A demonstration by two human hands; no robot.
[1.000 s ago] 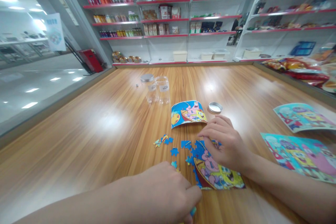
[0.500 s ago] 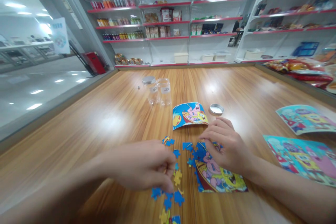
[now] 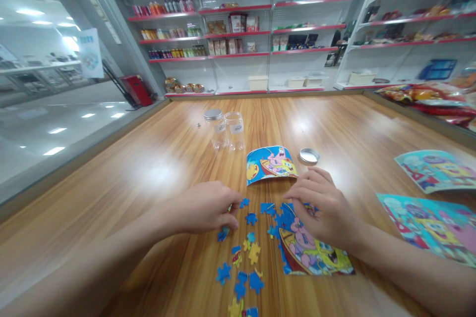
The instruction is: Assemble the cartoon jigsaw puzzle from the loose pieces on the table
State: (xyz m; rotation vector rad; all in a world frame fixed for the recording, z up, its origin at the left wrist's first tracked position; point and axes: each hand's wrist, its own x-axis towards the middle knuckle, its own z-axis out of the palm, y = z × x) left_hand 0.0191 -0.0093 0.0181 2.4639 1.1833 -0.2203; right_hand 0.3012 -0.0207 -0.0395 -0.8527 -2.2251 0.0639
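A partly assembled cartoon jigsaw puzzle (image 3: 307,252) lies on the wooden table, with a ragged left edge. My right hand (image 3: 322,203) rests over its upper part, fingers loosely bent and apart, holding nothing that I can see. Loose blue and yellow puzzle pieces (image 3: 256,281) are scattered left of it. At the top of these pieces, my left hand (image 3: 211,208) has its fingers bent down around a small puzzle piece, mostly hidden by them. One blue piece (image 3: 223,234) lies just below its thumb. A curved picture card (image 3: 271,164) of the same scene stands beyond the puzzle.
Two clear jars stand further back, one lidded jar (image 3: 219,131) and one open jar (image 3: 235,131). A loose metal lid (image 3: 309,156) lies behind my right hand. Two other cartoon pictures (image 3: 431,225) are at the right. Stocked shelves (image 3: 238,32) rise behind the table.
My left hand has moved up and away from the lower pieces to the top ones, uncovering several pieces. My right hand keeps its place on the puzzle.
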